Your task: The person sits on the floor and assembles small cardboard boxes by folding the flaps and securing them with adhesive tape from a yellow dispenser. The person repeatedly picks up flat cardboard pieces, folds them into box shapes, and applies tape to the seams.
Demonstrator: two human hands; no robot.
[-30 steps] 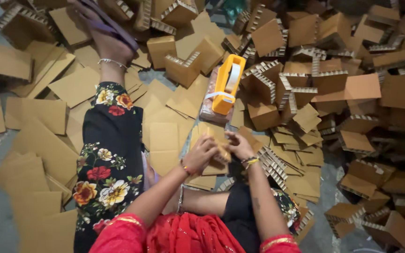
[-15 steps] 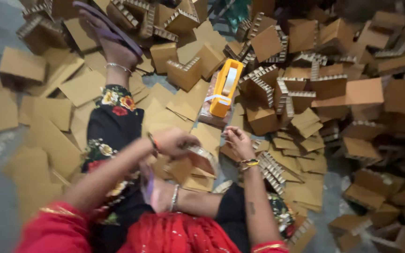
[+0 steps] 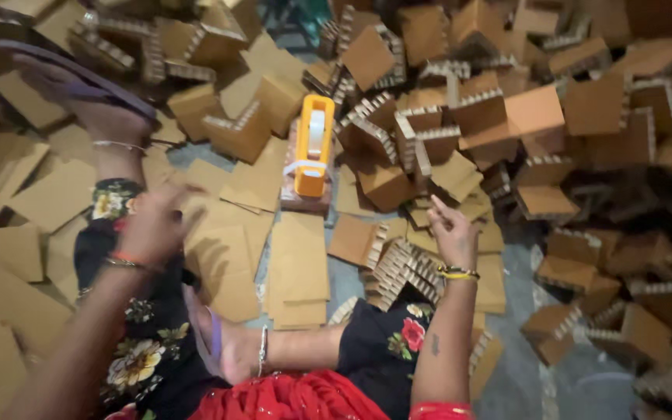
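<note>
— Lower left of the head view: what is the left hand (image 3: 152,225) doing?
— It is blurred, hovering over flat cardboard sheets (image 3: 299,268); grip, cannot tell.
— And centre right?
— Right hand (image 3: 453,232) raised, fingers loosely curled, empty, just above a notched cardboard piece (image 3: 400,268).
— Which step?
— Between pieces, I judge; next calls for taking a sheet. An orange tape dispenser (image 3: 313,145) sits upper centre.

Brown folded cardboard boxes (image 3: 534,117) with toothed edges lie heaped ahead and to the right of the right hand (image 3: 451,233). Flat brown cardboard sheets (image 3: 299,268) are stacked between both hands, with more spread around the blurred left hand (image 3: 153,225). No labels, signs or screens show.
</note>
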